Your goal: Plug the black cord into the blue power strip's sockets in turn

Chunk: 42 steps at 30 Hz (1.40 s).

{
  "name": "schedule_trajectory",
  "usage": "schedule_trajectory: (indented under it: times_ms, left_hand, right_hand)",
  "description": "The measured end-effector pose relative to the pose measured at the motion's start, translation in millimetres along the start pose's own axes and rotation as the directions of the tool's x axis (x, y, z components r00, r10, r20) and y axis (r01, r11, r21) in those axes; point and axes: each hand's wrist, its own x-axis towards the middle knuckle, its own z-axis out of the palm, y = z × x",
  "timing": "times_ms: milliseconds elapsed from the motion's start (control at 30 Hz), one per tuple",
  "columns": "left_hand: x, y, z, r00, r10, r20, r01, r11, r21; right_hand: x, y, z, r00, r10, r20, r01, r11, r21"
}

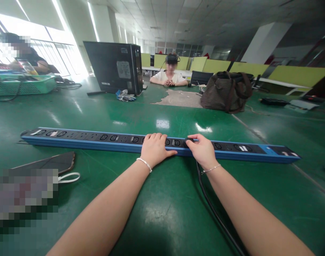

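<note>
A long blue power strip [120,146] with a black socket face lies across the green table in front of me. My left hand [155,151] rests over its middle, fingers on the socket face and thumb along the near side, gripping it. Just to the right, my right hand [203,151] pinches a black plug [188,141] at the socket face. How deep the plug sits in its socket I cannot tell, since my fingers cover part of it. From under that hand a black cable [206,195] runs down toward the bottom right.
At left lie a phone [52,161] and a blurred flat item with a white loop [70,177]. Farther back are a green basket [26,85], a black computer case [113,67], gloves [125,95] and a brown bag [223,92]. Two people sit beyond.
</note>
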Motion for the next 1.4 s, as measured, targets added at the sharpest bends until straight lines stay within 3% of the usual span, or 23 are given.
schedule_trajectory:
  times_ms: [133, 233, 400, 533, 667, 700, 833, 967, 1000, 1067, 1200, 1300, 1400]
  left_hand:
    - [0, -1, 1.3, 1.0, 0.006, -0.012, -0.006, 1.0, 0.007]
    - [0, -2, 0.9, 1.0, 0.009, -0.005, -0.009, 1.0, 0.015]
    - [1, -1, -4.3, 1.0, 0.009, -0.007, -0.01, 1.0, -0.022]
    - [4, 12, -18.4, 0.985, -0.157, -0.068, 0.14, 0.969, -0.205]
    - [7, 30, -33.4, 0.96, -0.185, 0.21, 0.269, 0.817, -0.51]
    - [8, 33, -35.1, 0.952, -0.2, 0.231, 0.298, 0.774, -0.559]
    - [12, 37, -34.6, 0.901, -0.243, 0.36, 0.433, 0.556, -0.71]
    - [18, 37, -41.3, 0.823, -0.304, 0.48, 0.564, 0.327, -0.759]
    - [20, 35, -46.6, 0.815, -0.336, 0.473, 0.571, 0.325, -0.754]
    - [24, 24, -61.2, 0.834, -0.395, 0.385, 0.536, 0.419, -0.733]
    - [25, -23, -95.5, 0.828, -0.529, 0.185, 0.536, 0.651, -0.538]
    - [18, -63, -110.5, 0.83, -0.499, 0.25, 0.554, 0.791, -0.26]
    - [9, -85, -112.2, 0.827, -0.48, 0.291, 0.504, 0.864, -0.007]
  right_hand:
    - [5, -16, -18, 0.986, 0.078, -0.146, -0.038, 0.965, 0.259]
    - [5, -27, -29, 0.976, -0.02, -0.218, 0.079, 0.962, 0.263]
    - [-6, -24, -12, 0.998, -0.057, 0.023, 0.048, 0.954, 0.296]
    - [-12, -14, 9, 0.988, -0.1, 0.118, 0.06, 0.95, 0.306]
    - [-18, -9, 17, 0.966, -0.227, 0.126, 0.179, 0.935, 0.307]
    - [-20, -9, 18, 0.951, -0.281, 0.126, 0.234, 0.926, 0.298]
    - [-25, -9, 17, 0.852, -0.501, 0.151, 0.461, 0.855, 0.237]
    - [-17, 2, 14, 0.824, -0.566, -0.026, 0.567, 0.822, 0.046]
    - [-13, 7, 13, 0.804, -0.589, -0.075, 0.585, 0.808, -0.067]
    - [-3, 18, 12, 0.761, -0.644, -0.08, 0.596, 0.743, -0.305]
    - [8, 31, 14, 0.802, -0.597, -0.022, 0.501, 0.693, -0.519]
    - [8, 30, 15, 0.83, -0.554, 0.066, 0.496, 0.678, -0.542]
    - [6, 26, 15, 0.849, -0.521, 0.084, 0.474, 0.683, -0.556]
